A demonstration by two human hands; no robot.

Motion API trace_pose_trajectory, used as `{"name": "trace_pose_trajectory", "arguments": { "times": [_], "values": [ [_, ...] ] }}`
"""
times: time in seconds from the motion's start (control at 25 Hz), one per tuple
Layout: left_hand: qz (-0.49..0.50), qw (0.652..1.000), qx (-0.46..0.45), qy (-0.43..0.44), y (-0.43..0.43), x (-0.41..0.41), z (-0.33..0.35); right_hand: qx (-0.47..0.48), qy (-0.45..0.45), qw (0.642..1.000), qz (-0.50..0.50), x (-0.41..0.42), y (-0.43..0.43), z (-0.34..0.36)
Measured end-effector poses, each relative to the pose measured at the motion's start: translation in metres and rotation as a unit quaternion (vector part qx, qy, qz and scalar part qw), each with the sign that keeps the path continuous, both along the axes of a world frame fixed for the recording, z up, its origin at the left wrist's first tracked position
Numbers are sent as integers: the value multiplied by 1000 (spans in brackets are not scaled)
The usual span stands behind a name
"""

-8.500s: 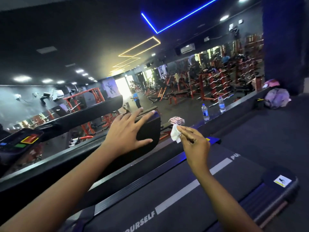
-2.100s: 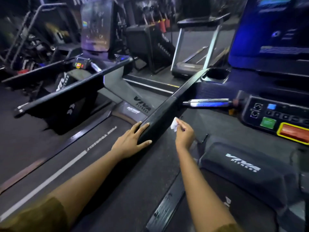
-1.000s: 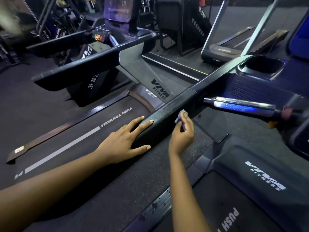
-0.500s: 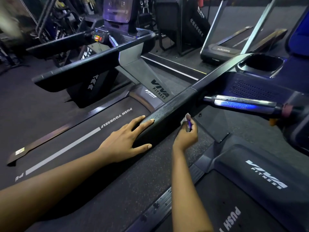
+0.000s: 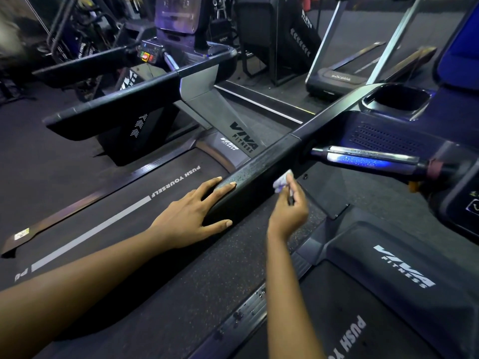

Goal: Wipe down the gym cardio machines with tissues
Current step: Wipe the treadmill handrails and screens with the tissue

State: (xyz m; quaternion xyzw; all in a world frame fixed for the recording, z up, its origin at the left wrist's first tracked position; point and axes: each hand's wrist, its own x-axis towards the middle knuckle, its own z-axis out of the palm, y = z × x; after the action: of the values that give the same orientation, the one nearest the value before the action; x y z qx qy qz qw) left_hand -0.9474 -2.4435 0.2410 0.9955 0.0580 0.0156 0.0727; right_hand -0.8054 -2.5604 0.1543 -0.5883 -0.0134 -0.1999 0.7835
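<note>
Head view shows the wipe of the treadmill's black handrail (image 5: 256, 169) in progress. The right hand (image 5: 288, 213) pinches a small crumpled tissue (image 5: 282, 180) against the rail's inner side, and the left hand (image 5: 190, 220) rests flat with fingers spread on the rail's near end. Next, I judge, the tissue should slide along the rail toward the chrome grip bar (image 5: 363, 158) beyond it, under steady pressure.
</note>
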Motion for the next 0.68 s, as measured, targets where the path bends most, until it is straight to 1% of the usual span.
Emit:
{"name": "trace_pose_trajectory", "arguments": {
  "times": [0.08, 0.2, 0.36, 0.44, 0.48, 0.6, 0.68],
  "values": [
    [-1, 1000, -5, 0, 0, 0, 0, -39, -34, 998, -25, 23, 6, 17],
    [4, 1000, -5, 2, 0, 0, -1, -74, -62, 995, -33, 3, 18, 18],
    [0, 1000, -24, -9, 2, 1, -3, -94, -83, 992, 30, -73, 22, -5],
    [-4, 1000, -26, -8, 2, 1, -4, -89, -92, 989, 69, -91, 15, -7],
    [-3, 1000, -24, -7, 2, 0, -3, -84, -90, 990, 67, -86, 11, -6],
    [6, 1000, -7, 1, 1, -1, -1, -73, -54, 996, 10, -34, 3, 4],
    [11, 1000, -3, 8, 0, 0, 0, -81, -37, 996, 4, -11, 6, 11]
  ]
}}
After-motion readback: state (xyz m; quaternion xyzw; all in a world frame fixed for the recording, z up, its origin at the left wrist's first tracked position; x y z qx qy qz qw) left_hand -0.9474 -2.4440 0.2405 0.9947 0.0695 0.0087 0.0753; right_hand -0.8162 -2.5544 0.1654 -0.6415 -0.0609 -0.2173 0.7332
